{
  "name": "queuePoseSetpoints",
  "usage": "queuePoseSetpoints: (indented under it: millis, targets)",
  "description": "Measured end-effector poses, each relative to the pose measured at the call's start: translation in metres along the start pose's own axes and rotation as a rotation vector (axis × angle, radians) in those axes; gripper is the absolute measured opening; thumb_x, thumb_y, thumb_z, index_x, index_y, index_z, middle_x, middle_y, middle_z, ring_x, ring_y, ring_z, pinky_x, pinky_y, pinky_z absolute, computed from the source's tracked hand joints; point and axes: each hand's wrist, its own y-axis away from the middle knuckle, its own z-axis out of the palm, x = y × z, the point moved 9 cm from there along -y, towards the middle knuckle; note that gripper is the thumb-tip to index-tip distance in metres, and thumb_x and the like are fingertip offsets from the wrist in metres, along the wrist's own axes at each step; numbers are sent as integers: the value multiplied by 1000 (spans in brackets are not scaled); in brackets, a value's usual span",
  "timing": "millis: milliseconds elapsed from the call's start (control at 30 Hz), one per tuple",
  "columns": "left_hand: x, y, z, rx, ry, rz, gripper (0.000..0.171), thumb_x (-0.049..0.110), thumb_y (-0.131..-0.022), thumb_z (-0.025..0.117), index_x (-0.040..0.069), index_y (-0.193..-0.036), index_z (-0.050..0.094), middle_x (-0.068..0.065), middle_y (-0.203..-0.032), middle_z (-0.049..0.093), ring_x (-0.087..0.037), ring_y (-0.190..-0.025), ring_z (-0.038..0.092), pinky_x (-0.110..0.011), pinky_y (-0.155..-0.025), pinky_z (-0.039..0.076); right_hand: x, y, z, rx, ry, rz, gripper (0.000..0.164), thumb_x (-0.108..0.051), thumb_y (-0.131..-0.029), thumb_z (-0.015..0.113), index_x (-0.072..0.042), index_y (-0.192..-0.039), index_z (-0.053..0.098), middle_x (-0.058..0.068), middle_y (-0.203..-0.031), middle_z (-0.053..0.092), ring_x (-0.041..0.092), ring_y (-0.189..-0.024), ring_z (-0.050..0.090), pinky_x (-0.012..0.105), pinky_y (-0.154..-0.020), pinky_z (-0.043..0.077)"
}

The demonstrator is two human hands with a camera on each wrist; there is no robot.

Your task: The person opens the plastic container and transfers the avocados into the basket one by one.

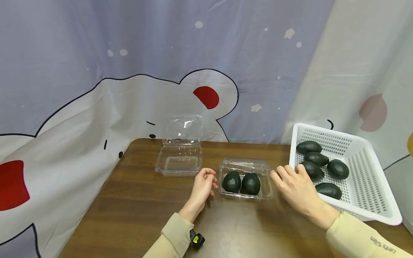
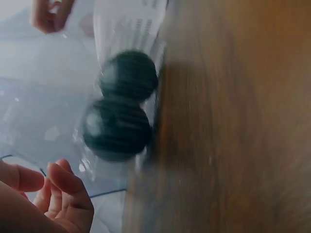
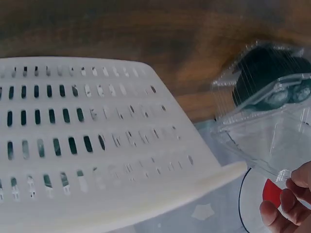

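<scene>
Two dark green avocados (image 1: 232, 182) lie side by side in a clear plastic clamshell box (image 1: 266, 186). Its hinged lid (image 3: 262, 145) stands tilted over them. At the box's right side, my right hand (image 1: 297, 188) pinches the lid's edge between thumb and fingers, as the right wrist view shows. Beside the left end of the box is my left hand (image 1: 204, 186), its fingers loosely bent and holding nothing. The left wrist view, somewhat blurred, shows the avocados (image 2: 116, 128) through the plastic, past the left fingertips.
A white perforated basket (image 1: 371, 175) with several more avocados (image 1: 338, 169) stands at the right, close by my right forearm. Behind my left hand, a second clamshell box (image 1: 179, 161) sits with its lid up on the wooden table (image 1: 135, 211). A printed curtain (image 1: 145, 43) hangs along the back.
</scene>
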Motion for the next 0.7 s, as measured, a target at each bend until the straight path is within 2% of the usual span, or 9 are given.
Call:
queuePoseSetpoints:
  millis: [100, 233, 467, 700]
  targets:
    - [-2, -12, 0, 21, -74, 13, 15, 7, -95, 49, -1, -107, 53, -13, -85, 59, -25, -67, 60, -24, -42, 42, 4, -4, -1, 11, 1, 8, 20, -2, -89, 32, -1, -81, 50, 12, -74, 47, 32, -61, 43, 44, -55, 31]
    - [-8, -24, 4, 25, -120, 1, 17, 18, -100, 52, 2, -107, 52, -11, -85, 58, -19, -63, 58, -25, -43, 44, 7, -9, 0, 17, 2, 9, 21, -2, -87, 30, -2, -80, 50, 11, -73, 46, 31, -61, 43, 44, -55, 30]
    - [-20, -40, 14, -8, -75, -58, 20, 20, -101, 53, 2, -108, 49, -15, -87, 57, -14, -58, 53, -21, -41, 42, 15, -16, 2, -6, -12, 20, 24, -2, -86, 26, -3, -77, 48, 12, -72, 45, 32, -62, 44, 45, -56, 30]
    - [-24, -48, 21, -4, -67, -75, 25, 23, -101, 55, 3, -111, 47, -9, -82, 53, -11, -50, 46, -19, -38, 38, 26, -22, 6, -53, -30, 27, 7, -1, -78, 41, -3, -79, 48, 12, -73, 46, 33, -62, 45, 46, -57, 30]
